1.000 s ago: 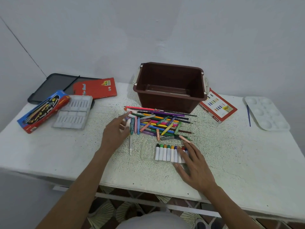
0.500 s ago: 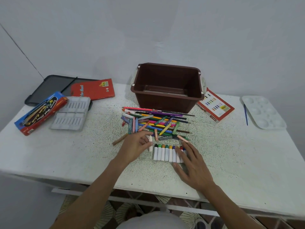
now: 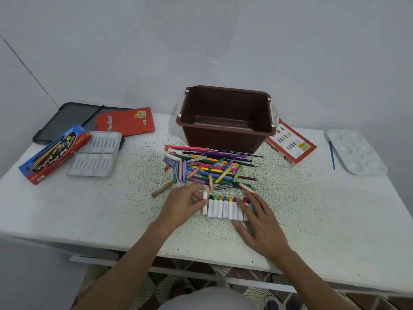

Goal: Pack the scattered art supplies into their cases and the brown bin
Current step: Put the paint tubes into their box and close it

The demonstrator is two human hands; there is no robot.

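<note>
The left hand [image 3: 183, 204], at lower centre of the frame, pinches a short white pastel stick [image 3: 204, 202] between thumb and curled fingertips. It holds the stick at the left end of a row of paper-wrapped pastels [image 3: 225, 208]. The row lies in a thin clear plastic case [image 3: 220, 218] on the speckled white counter [image 3: 324, 209]. Each stick, the white one too, has its long axis running up the frame, tip toward the brown bin [image 3: 225, 135]. The right hand [image 3: 261, 229] lies flat, fingers straight and spread, resting on the row's right end and gripping nothing. Above the row a loose heap of pencils and crayons [image 3: 210, 168] lies mostly crosswise, just before the glossy rectangular bin at upper centre. A ribbed clear tray [image 3: 96, 157] and a blue-and-red cardboard box [image 3: 53, 153] sit at left, and a white dimpled palette [image 3: 355, 151] at right.
</note>
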